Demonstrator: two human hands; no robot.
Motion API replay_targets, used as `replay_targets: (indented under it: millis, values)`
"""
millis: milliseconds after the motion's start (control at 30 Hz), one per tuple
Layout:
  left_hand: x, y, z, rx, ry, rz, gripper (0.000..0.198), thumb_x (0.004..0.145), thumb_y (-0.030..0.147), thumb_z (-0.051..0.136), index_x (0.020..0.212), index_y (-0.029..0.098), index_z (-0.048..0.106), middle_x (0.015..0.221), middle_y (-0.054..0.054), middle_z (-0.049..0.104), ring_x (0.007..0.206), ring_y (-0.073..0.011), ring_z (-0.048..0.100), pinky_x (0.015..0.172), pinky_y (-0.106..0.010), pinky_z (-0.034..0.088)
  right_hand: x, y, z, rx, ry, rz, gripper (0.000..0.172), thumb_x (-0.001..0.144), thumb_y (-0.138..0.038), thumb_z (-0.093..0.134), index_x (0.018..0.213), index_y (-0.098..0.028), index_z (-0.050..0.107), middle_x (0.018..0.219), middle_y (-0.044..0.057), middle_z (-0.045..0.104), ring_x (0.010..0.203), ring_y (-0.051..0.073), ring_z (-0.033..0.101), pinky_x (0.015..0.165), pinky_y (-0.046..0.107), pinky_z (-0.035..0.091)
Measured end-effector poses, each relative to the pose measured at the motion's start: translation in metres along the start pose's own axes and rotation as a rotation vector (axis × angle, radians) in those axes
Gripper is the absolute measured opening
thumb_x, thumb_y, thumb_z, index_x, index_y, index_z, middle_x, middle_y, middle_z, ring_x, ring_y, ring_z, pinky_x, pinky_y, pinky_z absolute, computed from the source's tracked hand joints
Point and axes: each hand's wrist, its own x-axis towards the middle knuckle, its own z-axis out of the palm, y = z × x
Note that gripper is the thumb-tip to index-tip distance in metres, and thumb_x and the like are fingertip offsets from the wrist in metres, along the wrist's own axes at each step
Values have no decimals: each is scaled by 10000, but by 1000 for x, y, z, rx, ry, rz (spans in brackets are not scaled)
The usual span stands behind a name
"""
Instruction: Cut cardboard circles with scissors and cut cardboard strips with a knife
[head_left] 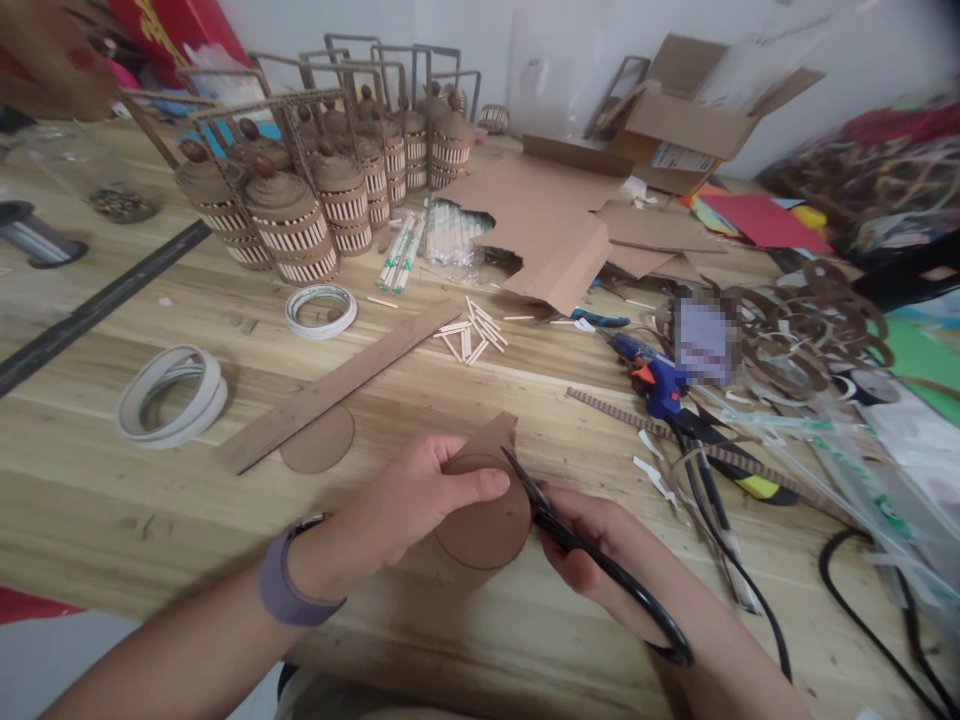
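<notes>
My left hand [409, 500] pinches a brown cardboard piece [487, 515] with a round outline drawn on it, thumb on top. My right hand [600, 560] is closed round the handles of black scissors [600, 560], whose blades bite into the top edge of the cardboard piece. A cut cardboard disc [319, 440] lies flat on the wooden table [112, 500] just left of my hands, beside a long cardboard strip [337, 385].
Two tape rolls [172, 395] lie at the left. Several small woven lantern-like models [315, 190] stand at the back. Loose sticks [472, 335], cardboard sheets [547, 230], a blue glue gun [652, 375] with cable, cardboard rings [810, 330] and coloured paper crowd the right.
</notes>
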Motion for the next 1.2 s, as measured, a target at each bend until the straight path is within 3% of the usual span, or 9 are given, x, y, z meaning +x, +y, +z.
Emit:
replay_targets:
  millis: [367, 1200]
  values:
    - [-1, -3, -1, 3, -21, 19, 311, 784, 435, 761, 957, 176, 764, 1026, -55, 789, 1055, -277, 672, 942, -364, 473, 3, -5, 4, 57, 20, -11, 722, 738, -931, 436, 757, -211, 482, 657, -52, 343, 584, 113, 267, 504, 251, 219]
    - [-1, 3, 0, 24, 16, -55, 336, 718, 449, 772, 888, 161, 748, 909, -50, 771, 897, -245, 655, 833, -338, 453, 1, 1, 6, 76, 26, -14, 714, 757, -915, 443, 771, -204, 513, 669, -48, 341, 592, 113, 269, 522, 243, 272]
